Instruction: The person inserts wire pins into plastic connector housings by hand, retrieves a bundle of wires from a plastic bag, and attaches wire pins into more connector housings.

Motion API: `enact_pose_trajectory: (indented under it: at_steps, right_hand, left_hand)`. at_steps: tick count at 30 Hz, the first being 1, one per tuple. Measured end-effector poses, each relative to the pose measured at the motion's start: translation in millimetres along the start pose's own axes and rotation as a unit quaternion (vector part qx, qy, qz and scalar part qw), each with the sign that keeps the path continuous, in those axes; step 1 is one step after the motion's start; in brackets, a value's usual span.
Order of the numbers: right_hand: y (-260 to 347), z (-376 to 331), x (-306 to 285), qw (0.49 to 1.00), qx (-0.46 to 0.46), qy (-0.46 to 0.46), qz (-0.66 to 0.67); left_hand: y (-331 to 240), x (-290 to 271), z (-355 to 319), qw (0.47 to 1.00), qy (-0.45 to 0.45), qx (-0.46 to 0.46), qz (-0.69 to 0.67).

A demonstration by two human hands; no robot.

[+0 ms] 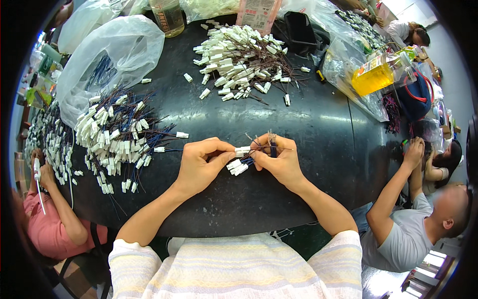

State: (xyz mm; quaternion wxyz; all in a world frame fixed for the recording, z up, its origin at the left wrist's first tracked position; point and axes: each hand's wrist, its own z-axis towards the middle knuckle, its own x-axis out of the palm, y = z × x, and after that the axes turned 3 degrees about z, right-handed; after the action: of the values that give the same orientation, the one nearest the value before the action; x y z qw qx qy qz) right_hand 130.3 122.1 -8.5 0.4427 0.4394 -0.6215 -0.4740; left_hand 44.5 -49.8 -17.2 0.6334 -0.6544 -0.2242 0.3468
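In front of me, over the dark table, my left hand (203,162) pinches thumb and forefinger together at the left end of a white wire connector (242,151). How far the fingertips cover the connector is hard to see. My right hand (280,163) is closed around a small bunch of thin dark wires (271,145), at the connector's other end. More white connectors (237,167) on blue wires hang below, between the hands. Left of my hands lies a heap of white connectors with blue and brown wires (112,134). Beyond them is another heap with brown wires (239,60).
A clear plastic bag (112,50) lies at the far left, near a bottle (168,17). Far right are a black tray (299,30) and a tilted bottle of yellow liquid (371,75). People work on both sides: one in pink (57,224), one in grey (403,234).
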Motion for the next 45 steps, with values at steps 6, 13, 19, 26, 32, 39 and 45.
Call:
enact_pose_trajectory:
  at_steps: [6, 13, 19, 26, 32, 39, 45]
  right_hand:
    - [-0.9, 0.5, -0.2, 0.999, 0.008, 0.01, -0.031]
    - [0.4, 0.6, 0.2, 0.998, -0.012, 0.015, -0.065]
    - [6.7, 1.2, -1.5, 0.999, 0.026, 0.018, 0.021]
    - [-3.8, -2.2, 3.4, 0.999, -0.032, 0.019, 0.016]
    - [5.4, 0.2, 0.9, 0.997, 0.018, 0.003, 0.079]
    - [1.7, 3.0, -7.6, 0.966, 0.06, -0.015, 0.252]
    - [7.7, 0.1, -32.9, 0.965, 0.026, -0.041, 0.259]
  left_hand:
    - [-1.4, 0.6, -0.3, 0.99, 0.012, -0.065, -0.123]
    - [0.9, 4.4, 2.3, 0.991, 0.024, -0.06, -0.118]
    - [-4.4, -3.8, 5.6, 0.98, 0.074, -0.05, -0.178]
    - [-14.1, 25.3, -4.9, 0.991, 0.036, -0.052, -0.12]
    - [-13.4, 19.1, -3.4, 0.988, -0.04, -0.053, -0.14]
    - [-36.4, -15.4, -12.8, 0.992, -0.081, -0.047, -0.082]
    - [-64.5, -101.4, -8.8, 0.81, -0.278, 0.257, 0.448]
